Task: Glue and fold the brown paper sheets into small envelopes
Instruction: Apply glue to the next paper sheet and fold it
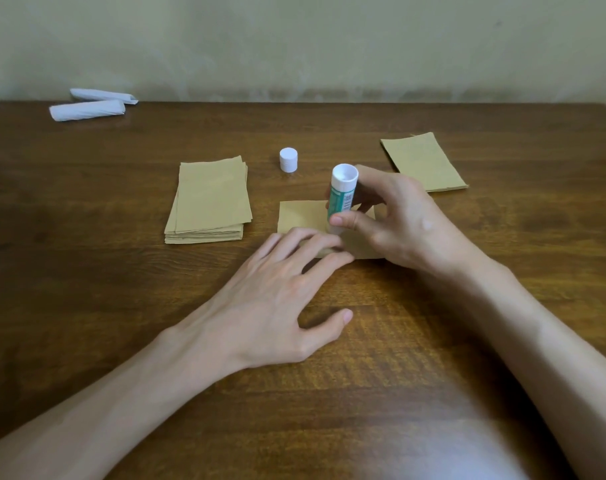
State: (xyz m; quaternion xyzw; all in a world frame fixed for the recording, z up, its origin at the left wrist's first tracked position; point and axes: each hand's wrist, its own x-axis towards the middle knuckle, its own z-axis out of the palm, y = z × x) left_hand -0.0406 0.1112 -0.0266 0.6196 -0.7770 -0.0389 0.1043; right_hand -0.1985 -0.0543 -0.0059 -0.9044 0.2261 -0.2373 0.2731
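Right hand [408, 223] pinches the glue stick [343, 195] between thumb and curled fingers, nearly upright, lower end down on the brown sheet [299, 216] at the middle of the desk [121, 271]. We cannot see the contact point; thumb and left fingertips hide it. Our left hand [277, 292] lies flat, fingers straight and spread, pressing the sheet's near edge and gripping nothing. The cap [288, 160] stands just behind the sheet. A taller stack [209, 199] of brown sheets lies to the left, a thinner pile [424, 161] at the right rear.

We judge the step to be gluing a margin. To do it well, we pin the sheet close beside the stroke and lay one thin, even band along the edge. We press lightly so the paper neither wrinkles nor drags, and stop short of the pressing fingertips.
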